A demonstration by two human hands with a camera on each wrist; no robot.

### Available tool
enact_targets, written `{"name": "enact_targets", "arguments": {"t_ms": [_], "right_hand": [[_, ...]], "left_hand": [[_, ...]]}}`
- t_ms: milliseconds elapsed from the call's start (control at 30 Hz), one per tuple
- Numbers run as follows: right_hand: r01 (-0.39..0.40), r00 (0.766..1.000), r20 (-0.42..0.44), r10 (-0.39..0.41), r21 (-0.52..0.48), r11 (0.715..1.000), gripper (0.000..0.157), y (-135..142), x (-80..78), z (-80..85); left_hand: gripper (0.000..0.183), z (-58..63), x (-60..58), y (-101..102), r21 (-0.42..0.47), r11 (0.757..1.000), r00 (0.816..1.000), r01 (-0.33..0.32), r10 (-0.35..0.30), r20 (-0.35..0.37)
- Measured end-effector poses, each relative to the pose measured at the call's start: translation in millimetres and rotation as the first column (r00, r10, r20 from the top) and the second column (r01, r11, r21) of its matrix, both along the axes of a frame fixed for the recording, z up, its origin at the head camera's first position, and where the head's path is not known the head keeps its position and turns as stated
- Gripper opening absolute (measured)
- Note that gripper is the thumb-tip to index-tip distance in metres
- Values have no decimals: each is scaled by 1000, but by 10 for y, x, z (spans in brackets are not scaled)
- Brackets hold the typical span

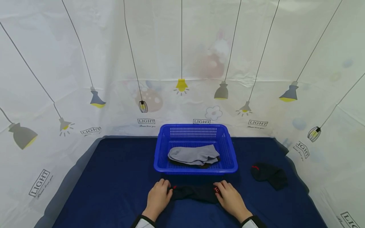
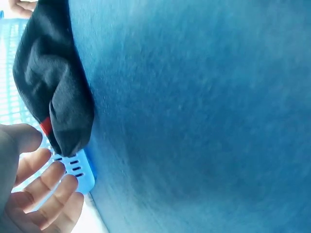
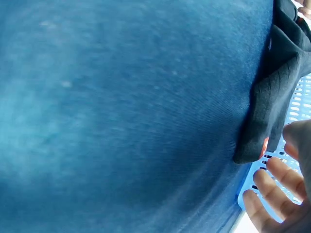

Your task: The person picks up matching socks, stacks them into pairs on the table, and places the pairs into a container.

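A black sock (image 1: 195, 193) lies stretched sideways on the dark blue cloth in front of the basket, with red marks at both ends. My left hand (image 1: 158, 197) is at its left end; in the left wrist view the sock's tip (image 2: 73, 133) lies just past the thumb, and the loosely bent fingers have nothing between them. At the other end is my right hand (image 1: 231, 199), beside the red lettering. From the right wrist, the ribbed cuff (image 3: 257, 131) shows just off the thumb and spread fingers.
Behind the sock stands a blue plastic basket (image 1: 196, 171), holding grey socks (image 1: 194, 154) with a dark sock (image 1: 182, 163) under them. Another black sock (image 1: 269, 174) with a red line lies folded at the right on the blue cloth (image 1: 114, 177). A printed white sheet (image 1: 176, 47) hangs around.
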State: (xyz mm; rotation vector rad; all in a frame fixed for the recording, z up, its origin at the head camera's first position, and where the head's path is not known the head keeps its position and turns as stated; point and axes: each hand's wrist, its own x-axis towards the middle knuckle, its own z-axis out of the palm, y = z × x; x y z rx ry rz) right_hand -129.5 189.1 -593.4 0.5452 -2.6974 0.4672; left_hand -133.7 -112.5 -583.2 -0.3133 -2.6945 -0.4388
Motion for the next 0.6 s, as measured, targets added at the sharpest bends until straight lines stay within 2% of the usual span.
{"name": "enact_targets", "arguments": {"t_ms": [233,467,600], "right_hand": [[-39,997,61,38,25,999,40,-3,13,-48],[-52,993,108,47,46,998,39,-24,-11,-83],[-57,994,98,51,61,997,37,-32,-25,-118]], "left_hand": [[24,-66,61,56,-31,999,997,45,-43,71],[27,-159,41,104,-40,998,998,54,-53,26],[27,-173,26,122,-53,997,998,58,-57,9]]}}
